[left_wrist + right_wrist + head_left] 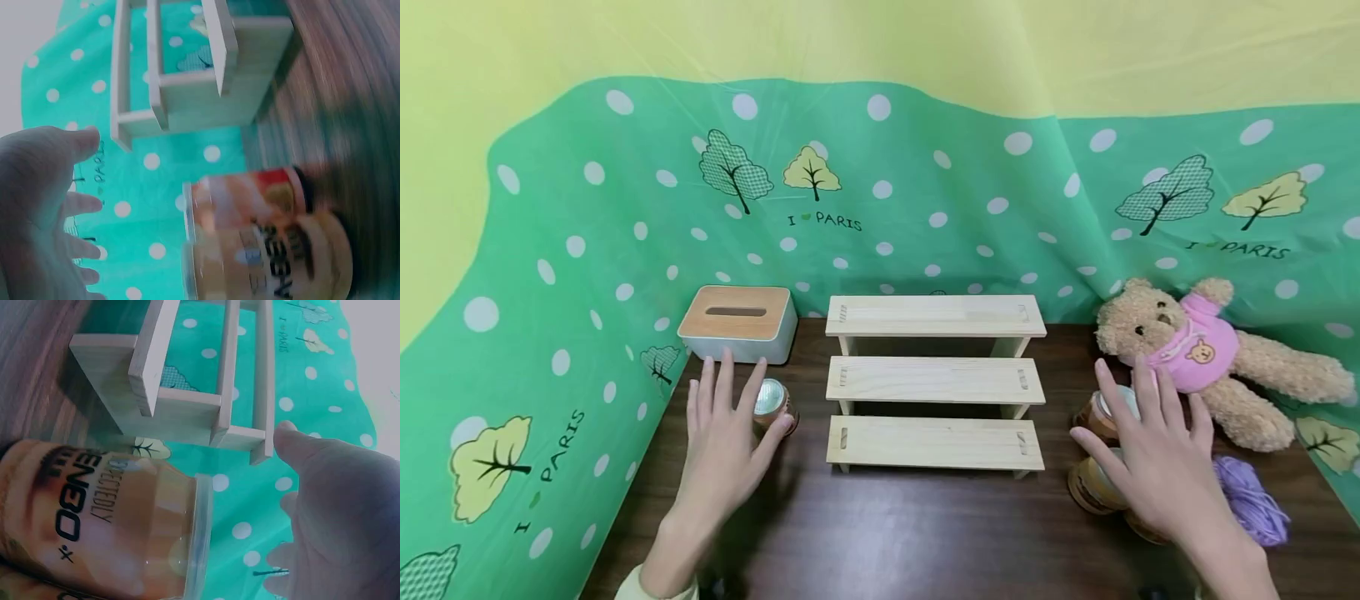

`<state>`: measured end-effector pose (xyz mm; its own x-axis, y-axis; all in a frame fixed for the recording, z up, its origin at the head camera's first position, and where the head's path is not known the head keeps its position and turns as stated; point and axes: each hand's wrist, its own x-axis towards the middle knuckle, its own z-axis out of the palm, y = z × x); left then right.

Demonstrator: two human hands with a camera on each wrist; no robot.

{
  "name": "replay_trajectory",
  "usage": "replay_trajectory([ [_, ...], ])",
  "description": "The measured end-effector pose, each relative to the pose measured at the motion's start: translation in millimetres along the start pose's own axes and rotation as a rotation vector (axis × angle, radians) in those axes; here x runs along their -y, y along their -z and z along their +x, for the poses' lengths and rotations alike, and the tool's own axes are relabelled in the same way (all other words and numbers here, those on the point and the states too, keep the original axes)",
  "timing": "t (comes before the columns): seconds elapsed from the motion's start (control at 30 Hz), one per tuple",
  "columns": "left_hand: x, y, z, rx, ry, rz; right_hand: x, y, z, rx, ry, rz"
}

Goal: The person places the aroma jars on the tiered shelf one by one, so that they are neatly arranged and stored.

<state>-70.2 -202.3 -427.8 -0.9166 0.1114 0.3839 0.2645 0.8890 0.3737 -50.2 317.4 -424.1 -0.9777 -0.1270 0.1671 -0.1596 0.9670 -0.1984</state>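
Observation:
My left hand (722,450), fingers spread and straight, is held over the left side of the table. Its thumb overlaps a small labelled jar (769,398) with a pale lid in the head view. In the left wrist view two jars stand together, one with a red patch (250,199) and one with dark lettering (278,262); the fingers are apart from both. My right hand (1172,467) is spread above several jars, including a brown one (1092,421) and a tan one (1092,487), partly hidden under it. The right wrist view shows a tan jar (119,519) beside the hand, ungripped.
A three-step wooden rack (936,379) stands mid-table between the hands. Behind the left hand is a tissue box (741,333) with a wooden top. A teddy bear (1202,354) in pink lies at right, with purple yarn (1253,504) nearer. A dotted green cloth (925,192) hangs behind.

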Motion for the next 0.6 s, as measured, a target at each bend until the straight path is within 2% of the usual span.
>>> replay_trajectory([
  [0.27, -17.5, -7.6, -13.4, -0.162, -0.030, -0.084, 3.1, -0.7, -14.8, -0.120, -0.007, 0.027],
  [0.47, -29.3, -22.4, -27.7, -0.283, -0.075, -0.133, 1.8, -5.1, -29.3, -0.170, -0.053, 0.075],
  [0.53, -34.0, -29.4, -33.6, -0.300, -0.062, -0.151, -0.3, -7.2, -34.6, -0.174, -0.065, 0.104],
  [0.6, -40.1, -36.9, -40.5, -0.300, -0.014, -0.181, -2.0, -8.8, -40.0, -0.184, -0.075, 0.133],
])
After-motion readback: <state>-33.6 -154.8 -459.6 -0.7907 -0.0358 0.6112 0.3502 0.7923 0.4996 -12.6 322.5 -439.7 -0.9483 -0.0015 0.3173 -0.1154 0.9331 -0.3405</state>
